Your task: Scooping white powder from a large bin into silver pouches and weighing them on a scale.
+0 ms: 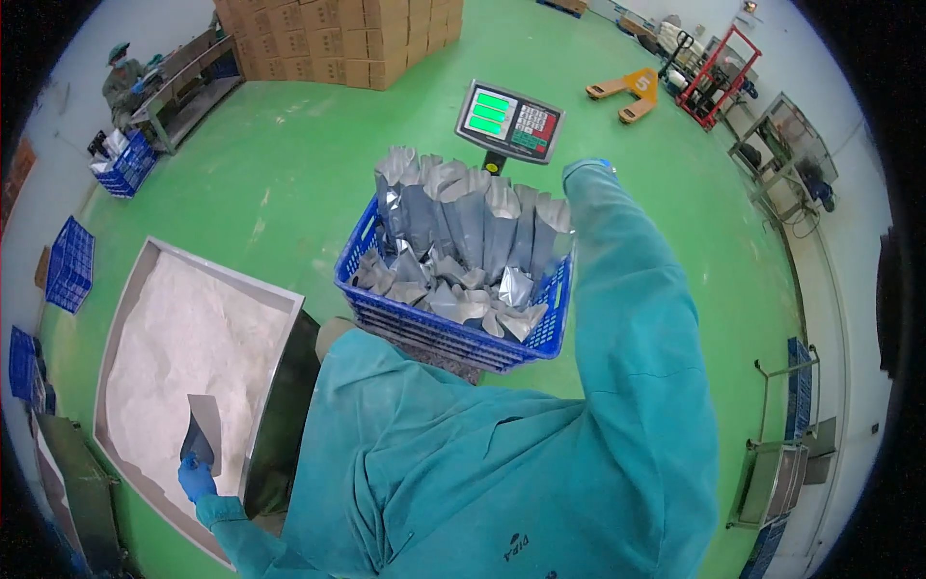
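Note:
My left hand, in a blue glove, is closed round a metal scoop. The scoop rests over the white powder that fills a large metal bin at my left. Of my right hand only a sliver of blue glove shows past the teal sleeve; its fingers are hidden. It is raised near the far right corner of a blue crate. Inside the crate, silver foil pouches stand upright at the back, and more with crumpled open tops fill the front.
A scale display stands behind the crate. Stacked cartons, a yellow pallet jack and a red lifter are farther off. A person works at a bench at the far left. Blue crates line the left wall.

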The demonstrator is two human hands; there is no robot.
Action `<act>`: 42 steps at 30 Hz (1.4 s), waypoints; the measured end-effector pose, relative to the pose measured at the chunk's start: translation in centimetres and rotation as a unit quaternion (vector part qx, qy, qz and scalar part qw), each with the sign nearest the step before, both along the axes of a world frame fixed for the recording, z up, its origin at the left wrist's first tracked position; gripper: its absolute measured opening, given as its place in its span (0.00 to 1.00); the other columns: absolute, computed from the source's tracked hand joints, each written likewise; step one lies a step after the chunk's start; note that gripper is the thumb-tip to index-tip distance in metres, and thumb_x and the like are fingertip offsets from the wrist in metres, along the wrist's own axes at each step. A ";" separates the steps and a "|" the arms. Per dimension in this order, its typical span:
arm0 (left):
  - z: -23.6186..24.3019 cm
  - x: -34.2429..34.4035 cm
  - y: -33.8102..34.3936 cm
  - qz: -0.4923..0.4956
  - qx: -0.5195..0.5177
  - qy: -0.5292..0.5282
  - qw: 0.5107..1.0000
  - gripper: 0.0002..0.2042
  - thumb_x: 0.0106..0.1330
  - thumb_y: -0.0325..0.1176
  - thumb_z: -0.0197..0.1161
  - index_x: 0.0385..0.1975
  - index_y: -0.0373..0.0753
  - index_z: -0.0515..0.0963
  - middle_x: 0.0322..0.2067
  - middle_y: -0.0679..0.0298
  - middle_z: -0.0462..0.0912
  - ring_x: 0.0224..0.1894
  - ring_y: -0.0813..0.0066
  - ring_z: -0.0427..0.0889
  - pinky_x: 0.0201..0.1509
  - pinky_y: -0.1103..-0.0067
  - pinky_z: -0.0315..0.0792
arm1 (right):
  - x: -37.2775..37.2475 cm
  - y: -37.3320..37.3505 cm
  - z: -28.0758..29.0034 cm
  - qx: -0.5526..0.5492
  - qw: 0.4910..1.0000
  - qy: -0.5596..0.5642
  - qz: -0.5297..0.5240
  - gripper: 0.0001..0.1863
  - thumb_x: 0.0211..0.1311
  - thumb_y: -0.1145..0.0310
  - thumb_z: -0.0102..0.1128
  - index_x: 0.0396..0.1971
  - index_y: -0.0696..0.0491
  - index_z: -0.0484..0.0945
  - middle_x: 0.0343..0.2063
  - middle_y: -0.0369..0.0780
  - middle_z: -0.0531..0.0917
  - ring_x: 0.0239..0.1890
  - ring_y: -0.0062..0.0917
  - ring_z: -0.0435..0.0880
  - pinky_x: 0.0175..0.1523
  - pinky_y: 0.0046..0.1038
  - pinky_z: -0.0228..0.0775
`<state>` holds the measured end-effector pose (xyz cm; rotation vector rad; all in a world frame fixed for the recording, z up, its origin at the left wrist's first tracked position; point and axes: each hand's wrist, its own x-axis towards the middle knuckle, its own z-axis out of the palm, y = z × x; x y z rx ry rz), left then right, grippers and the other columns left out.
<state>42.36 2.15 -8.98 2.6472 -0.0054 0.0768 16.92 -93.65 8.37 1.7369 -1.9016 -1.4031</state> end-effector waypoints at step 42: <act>-7.5 4.9 -1.6 0.056 -0.074 0.138 0.986 0.16 0.55 0.37 0.55 0.43 0.43 0.74 0.32 0.50 0.79 0.35 0.51 0.78 0.40 0.62 0.71 | 41.8 66.8 -20.8 0.440 0.505 -0.159 0.725 0.18 0.53 0.54 0.47 0.27 0.51 0.81 0.29 0.45 0.81 0.34 0.40 0.79 0.40 0.37 0.70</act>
